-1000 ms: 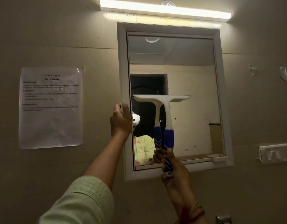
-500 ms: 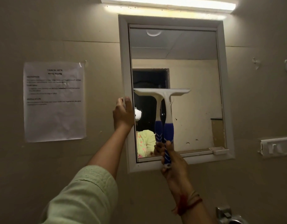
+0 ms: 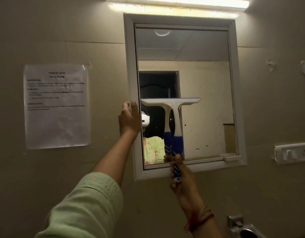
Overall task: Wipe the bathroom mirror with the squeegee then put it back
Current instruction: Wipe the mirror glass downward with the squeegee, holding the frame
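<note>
A beige wall fills the view, lit from the top by a long strip light. On it hangs the mirror, its glass set in a white frame; the glass shows a ceiling, a pale room and a dark doorway, with a few small dark specks low on the right half. A little white tray sits at the frame's lower right corner; what it holds, if anything, cannot be told.

Left of the mirror a printed sheet is taped to the wall, headed "TASK ID" with smaller lines too blurred to read. Right of the mirror, lower down, is a white switch plate, and two small hooks or marks sit higher on that side. A metal fitting shows at the bottom right edge.

A pale green sleeve runs up from the near left to the left hand, whose fingers curl round the left edge of the frame and grip it.

The squeegee stands upright against the glass in the lower left part of the mirror, its white blade level and touching the pane, its twin showing in the reflection just beside it. The right hand, with red thread at the wrist, is clenched round the blue end of the handle, just over the frame's bottom edge.
</note>
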Tool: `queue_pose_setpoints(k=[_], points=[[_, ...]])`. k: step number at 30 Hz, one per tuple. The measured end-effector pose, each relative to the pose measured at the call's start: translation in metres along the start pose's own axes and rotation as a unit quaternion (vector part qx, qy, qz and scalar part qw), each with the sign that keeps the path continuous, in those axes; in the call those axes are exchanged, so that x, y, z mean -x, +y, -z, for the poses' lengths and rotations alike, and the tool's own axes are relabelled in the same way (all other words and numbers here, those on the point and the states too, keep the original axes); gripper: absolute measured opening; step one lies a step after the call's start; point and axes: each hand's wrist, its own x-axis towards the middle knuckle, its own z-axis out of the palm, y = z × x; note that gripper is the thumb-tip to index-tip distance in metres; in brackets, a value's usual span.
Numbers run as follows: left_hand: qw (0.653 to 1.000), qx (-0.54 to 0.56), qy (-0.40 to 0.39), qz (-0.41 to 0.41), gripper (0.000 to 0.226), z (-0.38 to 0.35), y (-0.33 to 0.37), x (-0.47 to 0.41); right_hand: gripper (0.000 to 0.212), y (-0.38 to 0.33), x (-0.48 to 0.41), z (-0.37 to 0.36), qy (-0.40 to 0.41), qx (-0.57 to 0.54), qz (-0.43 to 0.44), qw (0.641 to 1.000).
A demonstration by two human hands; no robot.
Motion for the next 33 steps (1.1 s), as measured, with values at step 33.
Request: queue_pose_setpoints(k=[33], points=[[1.000,0.002,0.007,0.006,0.046,-0.002,-0.002,-0.002,0.042,0.029,0.010,0.022,-0.018,-0.025,-0.049,0.998]])
